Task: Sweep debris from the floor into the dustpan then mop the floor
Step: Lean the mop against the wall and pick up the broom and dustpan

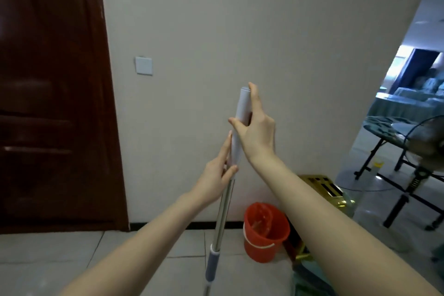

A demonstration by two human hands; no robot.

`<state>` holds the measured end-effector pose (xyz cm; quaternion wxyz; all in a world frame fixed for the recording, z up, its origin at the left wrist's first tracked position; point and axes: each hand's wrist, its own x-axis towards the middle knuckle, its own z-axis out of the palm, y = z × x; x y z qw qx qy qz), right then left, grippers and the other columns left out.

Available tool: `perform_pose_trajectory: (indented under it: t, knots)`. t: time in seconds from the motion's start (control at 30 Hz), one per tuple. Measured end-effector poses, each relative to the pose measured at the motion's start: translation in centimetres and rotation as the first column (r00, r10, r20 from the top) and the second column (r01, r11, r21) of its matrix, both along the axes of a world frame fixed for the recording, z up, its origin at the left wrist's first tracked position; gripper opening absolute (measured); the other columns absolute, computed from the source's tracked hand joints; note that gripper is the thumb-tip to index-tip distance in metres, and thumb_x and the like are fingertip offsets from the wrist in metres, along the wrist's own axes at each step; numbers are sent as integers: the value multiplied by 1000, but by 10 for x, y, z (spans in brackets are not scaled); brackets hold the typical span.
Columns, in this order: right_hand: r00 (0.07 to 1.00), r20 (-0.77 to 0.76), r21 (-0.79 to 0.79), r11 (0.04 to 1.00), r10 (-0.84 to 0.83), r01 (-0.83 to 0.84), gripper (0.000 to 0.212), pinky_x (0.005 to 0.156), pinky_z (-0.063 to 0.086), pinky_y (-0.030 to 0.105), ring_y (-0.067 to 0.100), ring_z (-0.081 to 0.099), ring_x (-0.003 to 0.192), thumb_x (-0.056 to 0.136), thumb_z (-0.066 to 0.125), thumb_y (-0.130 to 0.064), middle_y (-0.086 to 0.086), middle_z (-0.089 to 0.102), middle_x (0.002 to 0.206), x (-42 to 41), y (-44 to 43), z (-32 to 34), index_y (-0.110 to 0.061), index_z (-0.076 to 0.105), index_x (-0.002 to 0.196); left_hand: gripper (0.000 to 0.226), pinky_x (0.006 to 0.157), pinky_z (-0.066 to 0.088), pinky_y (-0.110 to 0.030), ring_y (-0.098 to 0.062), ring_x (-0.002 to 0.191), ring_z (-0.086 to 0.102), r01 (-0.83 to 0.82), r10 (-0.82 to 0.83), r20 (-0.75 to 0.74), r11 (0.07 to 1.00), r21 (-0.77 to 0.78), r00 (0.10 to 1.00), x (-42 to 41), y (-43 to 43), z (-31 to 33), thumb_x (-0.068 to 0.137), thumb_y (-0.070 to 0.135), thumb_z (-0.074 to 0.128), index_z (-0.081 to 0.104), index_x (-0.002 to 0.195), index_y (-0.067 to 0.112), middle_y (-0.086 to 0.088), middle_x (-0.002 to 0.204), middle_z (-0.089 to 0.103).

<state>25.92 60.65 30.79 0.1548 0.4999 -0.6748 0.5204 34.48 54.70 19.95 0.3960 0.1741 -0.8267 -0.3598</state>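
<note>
A mop pole [223, 214] stands nearly upright in front of me, steel below and pale lilac at its top grip. My right hand [254, 127] grips the lilac top section, thumb up along it near the cap. My left hand [218, 173] holds the pole lower down, where the lilac grip meets the steel, with the fingers lying straight along it and the thumb across. The mop head is out of view below the frame. A red mop bucket [265, 233] with a wringer basket stands on the tiled floor by the wall, right of the pole.
A dark brown door [52, 103] fills the left. A white wall switch [143, 65] sits beside it. Behind the bucket lies a yellow slotted object [319, 185]. On the right, an opening leads to a room with a folding table [394, 132] and a fan [430, 142].
</note>
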Motion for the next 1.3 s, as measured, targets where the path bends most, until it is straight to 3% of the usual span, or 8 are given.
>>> perform_pose_trajectory:
  t: [0.23,0.37,0.63,0.77,0.9,1.03,1.17,1.3]
  knots:
    - [991,-1,-29,991,133,-133,81,77,49,33,29,64,88,84,73,-19,9,68,110,-27,-132,8,-35,28,150,81,86,50,-51,-40,90,62,-73,74,52,997,-24,996,-17,-131,16,98,20,49,-9,145,49,-25,112,62]
    - [987,-41,1,987,158,-159,78,74,43,28,30,64,94,87,70,-18,8,66,116,-34,-215,10,-37,26,149,80,89,50,-49,-38,90,63,-90,92,63,995,-31,994,-19,-212,18,98,19,49,-8,146,48,-14,118,64]
    - [996,-33,71,994,86,-84,73,67,36,28,19,49,72,91,64,-17,5,58,89,-41,-397,-10,-39,23,147,78,89,50,-49,-33,92,64,-47,49,141,999,-13,989,-29,-390,2,100,27,47,-14,146,43,-16,115,64]
    - [997,-25,123,990,72,-68,72,69,40,31,20,50,74,93,61,-16,2,54,88,-39,-490,-8,-42,21,147,75,93,51,-44,-25,108,61,10,-11,93,1000,12,996,-31,-477,5,100,35,43,-16,142,52,-5,139,52]
    - [998,5,177,982,62,-62,71,72,45,34,18,51,76,95,59,-17,2,55,91,-45,-566,-11,-46,19,145,77,90,53,-42,-25,104,63,17,-20,63,999,45,998,-42,-550,0,100,32,44,-18,140,58,0,142,51]
    - [995,79,209,975,60,-76,63,56,36,23,-1,48,57,97,55,-26,-9,55,78,-53,-628,-15,-57,20,139,76,82,53,-32,-10,84,65,-4,-2,65,996,94,998,-48,-612,-14,100,36,44,-16,140,60,-8,128,61]
    - [999,-20,274,961,39,-32,74,70,43,33,27,63,93,95,58,-22,8,63,116,-58,-672,-20,-48,11,146,79,90,50,-30,-27,106,64,-47,41,45,989,141,998,-57,-654,-26,98,30,47,-12,142,59,-8,133,59]
    - [997,24,299,951,78,-81,82,79,45,36,32,61,100,95,56,-19,12,60,121,-64,-701,-29,-44,1,151,95,92,52,-34,-25,115,61,-126,121,46,983,135,992,-66,-680,-36,88,16,57,-9,142,59,-3,136,58]
